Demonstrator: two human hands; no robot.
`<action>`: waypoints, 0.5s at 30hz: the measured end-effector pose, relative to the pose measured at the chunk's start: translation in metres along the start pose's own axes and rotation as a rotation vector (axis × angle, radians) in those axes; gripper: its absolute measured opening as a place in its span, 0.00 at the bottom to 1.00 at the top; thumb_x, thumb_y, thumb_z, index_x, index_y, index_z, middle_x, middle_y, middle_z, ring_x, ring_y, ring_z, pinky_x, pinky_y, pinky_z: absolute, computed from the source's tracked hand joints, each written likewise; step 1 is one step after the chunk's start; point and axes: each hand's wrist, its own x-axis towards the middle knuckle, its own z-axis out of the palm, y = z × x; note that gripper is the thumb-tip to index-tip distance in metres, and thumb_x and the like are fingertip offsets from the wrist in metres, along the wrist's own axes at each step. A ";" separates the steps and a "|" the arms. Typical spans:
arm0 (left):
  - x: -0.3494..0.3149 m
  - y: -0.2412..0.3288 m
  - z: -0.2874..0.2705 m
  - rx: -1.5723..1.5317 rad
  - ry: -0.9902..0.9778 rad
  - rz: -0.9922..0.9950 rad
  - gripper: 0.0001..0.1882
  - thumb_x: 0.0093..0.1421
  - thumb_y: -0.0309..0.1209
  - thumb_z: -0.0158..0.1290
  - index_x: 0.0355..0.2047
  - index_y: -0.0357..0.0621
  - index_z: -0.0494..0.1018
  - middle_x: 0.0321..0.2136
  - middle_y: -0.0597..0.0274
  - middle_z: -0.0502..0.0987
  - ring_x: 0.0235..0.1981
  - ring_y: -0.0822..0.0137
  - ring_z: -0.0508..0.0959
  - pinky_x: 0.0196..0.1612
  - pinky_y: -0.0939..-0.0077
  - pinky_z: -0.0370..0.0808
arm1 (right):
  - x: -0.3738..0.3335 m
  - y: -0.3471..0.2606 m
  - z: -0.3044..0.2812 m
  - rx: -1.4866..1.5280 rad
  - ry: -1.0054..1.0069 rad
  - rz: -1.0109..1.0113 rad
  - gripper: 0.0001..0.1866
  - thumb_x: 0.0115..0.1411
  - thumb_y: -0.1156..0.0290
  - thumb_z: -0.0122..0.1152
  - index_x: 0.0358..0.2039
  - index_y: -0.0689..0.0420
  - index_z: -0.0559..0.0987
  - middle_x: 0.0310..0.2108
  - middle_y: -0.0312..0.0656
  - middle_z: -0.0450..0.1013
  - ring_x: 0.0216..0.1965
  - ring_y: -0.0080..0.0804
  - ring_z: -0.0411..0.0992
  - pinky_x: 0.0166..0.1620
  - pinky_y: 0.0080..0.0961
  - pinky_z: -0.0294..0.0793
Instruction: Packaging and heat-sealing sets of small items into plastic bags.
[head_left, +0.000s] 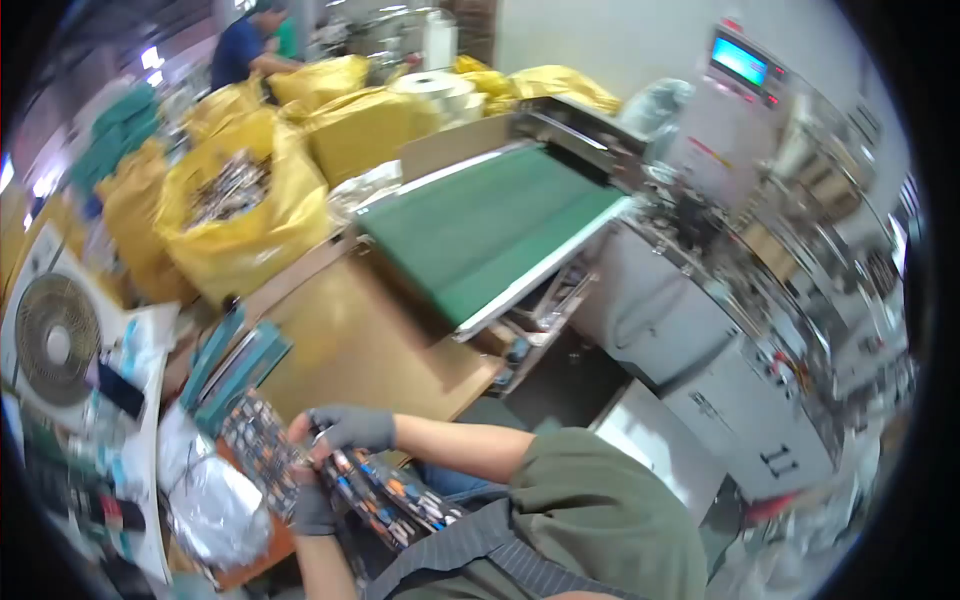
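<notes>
My right hand (355, 428), in a grey fingerless glove, reaches leftward with its fingers bent and closed. Close below it is my left hand (314, 508), gloved alike, its fingertips raised toward those of the right. The fingers of both meet over a small thing that blur hides. Left of the hands lies a bundle of dark, multicoloured printed pieces (258, 445). To their right, near my lap, are more dark pieces with orange, blue and white marks (385, 495).
A brown board table (340, 330) adjoins a green conveyor belt (490, 225). A teal holder (240, 375), a silvery bag (215, 505) and a white fan (58, 335) stand left. Behind is an open yellow sack (245, 255); grey machine cabinets (665, 310) stand right. A person (240, 50) works far back.
</notes>
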 end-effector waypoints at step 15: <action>-0.034 -0.108 -0.074 0.858 0.394 0.994 0.14 0.60 0.39 0.48 0.31 0.40 0.66 0.21 0.71 0.64 0.22 0.76 0.63 0.27 0.82 0.63 | -0.020 0.067 0.005 0.546 0.222 -0.253 0.16 0.61 0.59 0.52 0.39 0.60 0.71 0.36 0.41 0.71 0.36 0.28 0.71 0.42 0.29 0.72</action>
